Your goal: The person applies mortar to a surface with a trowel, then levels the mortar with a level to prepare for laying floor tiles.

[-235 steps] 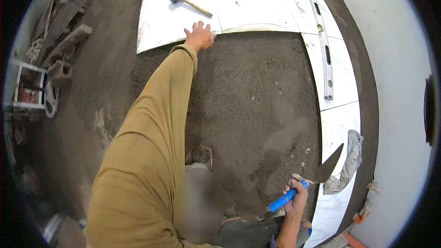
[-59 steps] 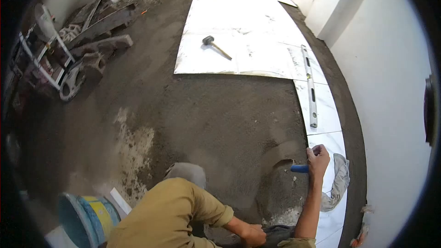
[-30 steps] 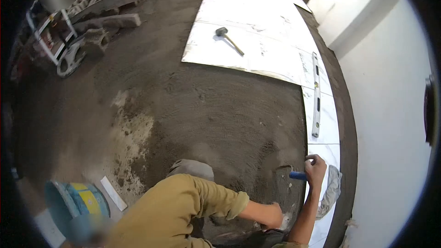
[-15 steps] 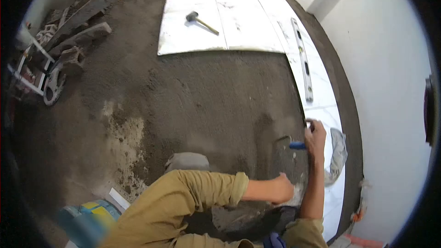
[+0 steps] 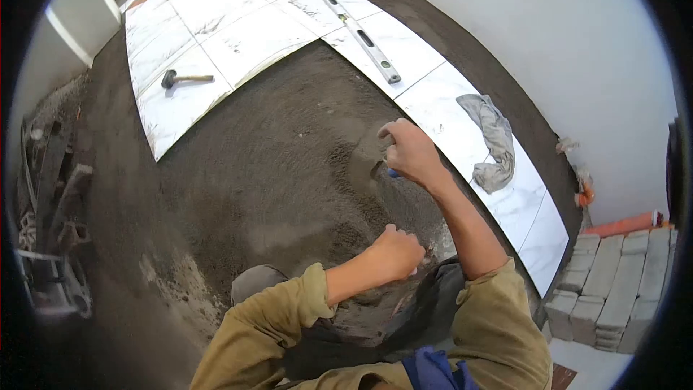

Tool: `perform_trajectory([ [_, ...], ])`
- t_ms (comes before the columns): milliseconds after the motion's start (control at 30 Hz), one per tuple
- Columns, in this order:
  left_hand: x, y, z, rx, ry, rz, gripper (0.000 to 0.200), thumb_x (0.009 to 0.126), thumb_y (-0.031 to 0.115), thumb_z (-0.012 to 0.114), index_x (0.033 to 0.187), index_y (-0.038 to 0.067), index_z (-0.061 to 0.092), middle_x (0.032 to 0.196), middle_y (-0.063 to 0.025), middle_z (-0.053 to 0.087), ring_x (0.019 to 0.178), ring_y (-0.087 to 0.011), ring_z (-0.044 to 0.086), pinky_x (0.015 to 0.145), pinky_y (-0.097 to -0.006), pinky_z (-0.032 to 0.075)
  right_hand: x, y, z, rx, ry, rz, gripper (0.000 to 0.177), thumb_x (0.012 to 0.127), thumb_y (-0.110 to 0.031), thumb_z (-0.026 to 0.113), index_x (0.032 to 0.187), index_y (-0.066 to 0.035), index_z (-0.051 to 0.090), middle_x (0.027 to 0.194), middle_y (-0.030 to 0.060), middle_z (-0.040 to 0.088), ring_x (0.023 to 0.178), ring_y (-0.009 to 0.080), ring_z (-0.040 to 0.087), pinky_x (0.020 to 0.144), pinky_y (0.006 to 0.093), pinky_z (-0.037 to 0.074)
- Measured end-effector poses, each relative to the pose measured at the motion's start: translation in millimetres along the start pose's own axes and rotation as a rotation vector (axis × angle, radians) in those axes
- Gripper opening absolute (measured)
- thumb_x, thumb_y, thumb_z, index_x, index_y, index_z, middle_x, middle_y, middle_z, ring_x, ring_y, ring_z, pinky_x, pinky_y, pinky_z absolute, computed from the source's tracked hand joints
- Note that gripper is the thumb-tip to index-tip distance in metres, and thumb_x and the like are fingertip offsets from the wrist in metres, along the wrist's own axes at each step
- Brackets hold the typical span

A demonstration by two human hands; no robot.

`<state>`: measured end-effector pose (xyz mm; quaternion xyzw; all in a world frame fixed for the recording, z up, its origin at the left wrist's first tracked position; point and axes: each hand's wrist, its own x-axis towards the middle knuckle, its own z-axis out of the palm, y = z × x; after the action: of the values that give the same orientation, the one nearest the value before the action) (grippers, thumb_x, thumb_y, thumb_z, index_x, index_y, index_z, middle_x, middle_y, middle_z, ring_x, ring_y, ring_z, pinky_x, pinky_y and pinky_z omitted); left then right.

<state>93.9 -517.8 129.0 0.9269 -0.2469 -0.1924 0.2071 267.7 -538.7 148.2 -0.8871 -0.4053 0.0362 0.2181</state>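
Observation:
My left hand (image 5: 395, 253) is closed in a fist above the grey mortar bed, near my knees; what it holds, if anything, is hidden. Farther forward, my right hand (image 5: 413, 152) has its fingers curled in, and I cannot make out anything between them. Just under it shows the blue handle of a trowel (image 5: 393, 172), partly covered by the hand; it appears to lie on the mortar (image 5: 289, 173). White marble-look tiles (image 5: 440, 112) border the mortar along the right and far sides. A grey rag (image 5: 494, 144) lies on the right-hand tiles.
A spirit level (image 5: 361, 36) rests on the right tile row, and a mallet (image 5: 186, 79) on the far-left tiles. Grey blocks (image 5: 603, 282) are stacked at lower right, by an orange pipe (image 5: 624, 224). Boards and rubble (image 5: 54, 180) sit at the left. A white wall (image 5: 548, 43) runs along the right.
The view has turned to the right, bringing the blocks into sight. My right hand has come away from the tile edge, over the mortar by the trowel. My left hand stays closed.

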Motion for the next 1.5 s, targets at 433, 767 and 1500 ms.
perform_trajectory([
  [433, 7.7, -14.4, -0.9, -0.021, -0.123, 0.071, 0.037, 0.09, 0.033, 0.065, 0.119, 0.01, 0.063, 0.105, -0.0153, 0.065, 0.101, -0.0351, 0.062, 0.088, -0.0473, 0.046, -1.9, 1.2, 4.4, 0.147, 0.0, -0.007, 0.025, 0.076, -0.005, 0.055, 0.1, -0.004, 0.063, 0.099, 0.0162, 0.061, 0.094, 0.035, 0.062, 0.08, 0.0477, 0.051],
  [767, -10.3, -90.9, -66.3, -0.092, 0.175, -0.37, 0.032, 0.092, 0.033, 0.06, 0.109, 0.007, 0.069, 0.104, -0.0157, 0.07, 0.102, -0.0348, 0.064, 0.087, -0.0472, 0.049, 20.3, 32.1, 3.0, 0.255, 0.206, -0.021, 0.028, 0.07, 0.0, 0.054, 0.095, -0.003, 0.064, 0.091, 0.016, 0.064, 0.091, 0.0343, 0.062, 0.079, 0.0439, 0.049],
  [1500, -14.4, -109.7, -66.0, -0.216, 0.715, -0.446, 0.041, 0.088, 0.025, 0.065, 0.121, 0.001, 0.057, 0.1, -0.0215, 0.067, 0.097, -0.0378, 0.065, 0.084, -0.0493, 0.049, 26.3, 13.5, 11.5, 0.241, 0.143, -0.039, 0.027, 0.071, 0.004, 0.057, 0.095, 0.0, 0.067, 0.078, 0.0135, 0.063, 0.069, 0.024, 0.062, 0.067, 0.0343, 0.05],
])
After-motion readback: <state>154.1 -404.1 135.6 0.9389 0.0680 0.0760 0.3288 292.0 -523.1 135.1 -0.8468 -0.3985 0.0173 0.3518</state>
